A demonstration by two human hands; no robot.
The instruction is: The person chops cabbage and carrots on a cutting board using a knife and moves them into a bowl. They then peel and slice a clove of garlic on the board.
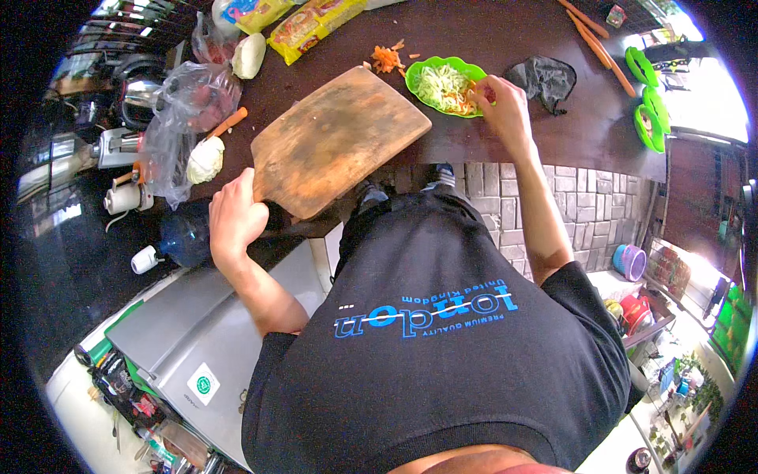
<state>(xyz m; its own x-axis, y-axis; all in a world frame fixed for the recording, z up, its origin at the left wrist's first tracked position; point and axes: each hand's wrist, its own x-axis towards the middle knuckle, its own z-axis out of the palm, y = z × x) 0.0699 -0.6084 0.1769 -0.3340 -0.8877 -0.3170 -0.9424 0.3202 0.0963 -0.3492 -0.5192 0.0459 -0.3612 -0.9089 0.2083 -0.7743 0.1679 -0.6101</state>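
My left hand (235, 210) grips the handle end of a worn wooden cutting board (340, 139). Part of the board reaches past the table's near edge; whether its far end rests on the table is unclear. To the right of the board is a green scalloped bowl (414, 89) with shredded pale green vegetable (443, 83) and some orange shreds inside. My right hand (503, 106) is at the bowl's right side, fingers bent over the rim by the shreds. What those fingers hold, if anything, is hidden. Orange carrot pieces (388, 59) lie in a small heap behind the board.
On the dark table (474, 29) are a black plastic bag (542, 80), long carrots (598, 47) and several green dishes (648, 127) to the right. Leftward are cabbage pieces (205, 160), a carrot (228, 122), clear plastic bags (195, 101) and yellow food packets (314, 26).
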